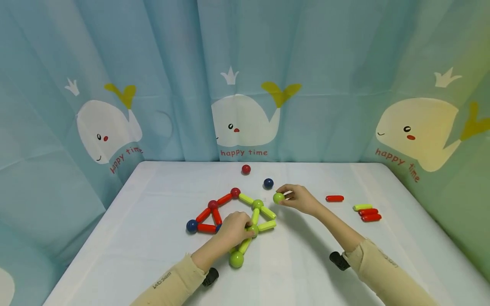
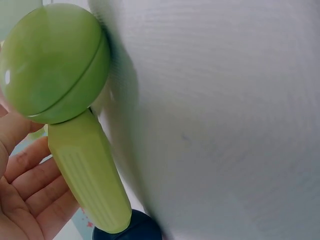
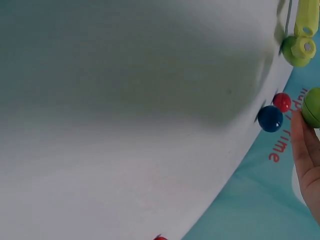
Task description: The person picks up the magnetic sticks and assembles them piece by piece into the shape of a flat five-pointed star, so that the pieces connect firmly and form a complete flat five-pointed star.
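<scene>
My right hand (image 1: 300, 199) pinches a loose green ball (image 1: 278, 198) between thumb and fingers, above the table right of the joined pieces. In the right wrist view this held ball (image 3: 312, 107) sits at the fingertips. My left hand (image 1: 231, 229) grips another green ball (image 1: 253, 230) in the assembly of magnetic rods and balls. Two green rods (image 1: 267, 225) stick out to the right with free ends. Nearest me is a green ball (image 1: 236, 259), joined to a green rod (image 2: 90, 170) that meets a blue ball (image 2: 129, 227). My left hand hides part of the assembly.
Loose on the table lie a red ball (image 1: 246, 169) and a blue ball (image 1: 269, 183) at the back. A single red rod (image 1: 334, 198) lies to the right, beside a group with a green rod (image 1: 363, 207) and two red ones. A whale-print curtain (image 1: 245, 51) surrounds the table.
</scene>
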`<state>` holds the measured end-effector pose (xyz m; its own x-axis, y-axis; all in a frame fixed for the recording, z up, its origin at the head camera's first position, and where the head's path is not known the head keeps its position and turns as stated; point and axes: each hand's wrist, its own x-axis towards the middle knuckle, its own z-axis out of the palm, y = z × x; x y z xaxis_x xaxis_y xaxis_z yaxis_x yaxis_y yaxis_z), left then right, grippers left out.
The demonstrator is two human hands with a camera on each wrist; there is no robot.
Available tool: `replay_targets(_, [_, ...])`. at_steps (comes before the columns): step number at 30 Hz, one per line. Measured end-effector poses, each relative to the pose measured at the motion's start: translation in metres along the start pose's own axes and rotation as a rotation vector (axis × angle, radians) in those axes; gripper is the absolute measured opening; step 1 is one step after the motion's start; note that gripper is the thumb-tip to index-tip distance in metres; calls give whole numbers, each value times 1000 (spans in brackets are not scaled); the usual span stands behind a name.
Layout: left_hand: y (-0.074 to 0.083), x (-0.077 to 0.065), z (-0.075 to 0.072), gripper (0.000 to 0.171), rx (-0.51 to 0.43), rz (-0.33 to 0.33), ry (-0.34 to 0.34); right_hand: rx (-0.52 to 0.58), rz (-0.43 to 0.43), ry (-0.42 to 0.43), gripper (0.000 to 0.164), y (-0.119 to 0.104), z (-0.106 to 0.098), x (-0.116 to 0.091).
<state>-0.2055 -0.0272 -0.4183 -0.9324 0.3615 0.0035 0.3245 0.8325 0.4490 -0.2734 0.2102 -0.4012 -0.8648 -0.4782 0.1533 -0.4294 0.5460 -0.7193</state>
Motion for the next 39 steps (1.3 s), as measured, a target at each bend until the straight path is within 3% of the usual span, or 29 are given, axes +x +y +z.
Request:
replay_targets(7, [0, -1, -1, 13, -13, 7, -2, -2, -3, -50, 28, -3, 0, -19])
replay_targets(15, [-1, -1, 0, 23, -13, 15, 1, -79, -48, -208, 28, -3, 11, -30])
replay_targets(22, [0, -1, -1, 15, -6, 21, -3, -107, -48, -200, 25, 2, 21, -30])
replay_targets(29, [1, -2, -3, 14, 34, 34, -12, -158, -197, -165, 24, 7, 23, -28])
replay_targets(35, [4, 5, -7, 15, 55, 37, -65, -193, -81, -159, 20, -9, 26, -33])
replay_targets(39, [9, 21, -13, 16, 96, 62, -18, -200, -60, -153, 20, -7, 29, -35])
